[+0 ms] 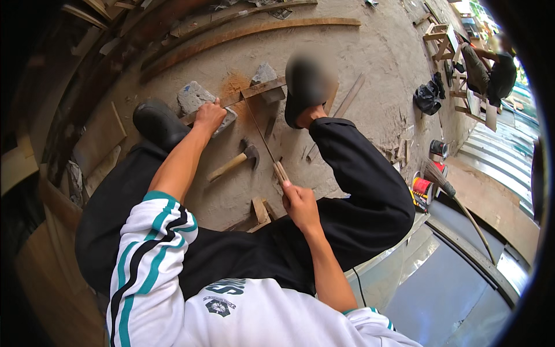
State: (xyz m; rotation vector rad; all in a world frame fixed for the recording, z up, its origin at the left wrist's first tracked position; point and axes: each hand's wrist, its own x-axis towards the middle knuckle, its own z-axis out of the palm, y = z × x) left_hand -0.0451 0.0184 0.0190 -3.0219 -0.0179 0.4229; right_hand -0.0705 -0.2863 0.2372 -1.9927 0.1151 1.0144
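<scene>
My left hand [209, 118] is closed over a narrow wooden strip [263, 88], pressing it against a grey concrete block [195, 97]. Farther right the strip lies by a second broken block [265, 74]. In my right hand [301, 206] is the wooden handle of a handsaw [260, 130]. Its thin blade, seen almost edge-on, slants up to the strip and meets it between the two blocks. Orange-brown sawdust [236, 81] lies beside that spot. A claw hammer [231, 165] with a wooden handle rests on the ground between my legs.
My shoes [159, 124] flank the strip. Long boards [248, 36] lie beyond, and timber scraps lie around. At right are paint cans [422, 188], a broom [442, 178], a black bag [428, 97] and metal sheeting [439, 283]. Another person [502, 75] is at far right.
</scene>
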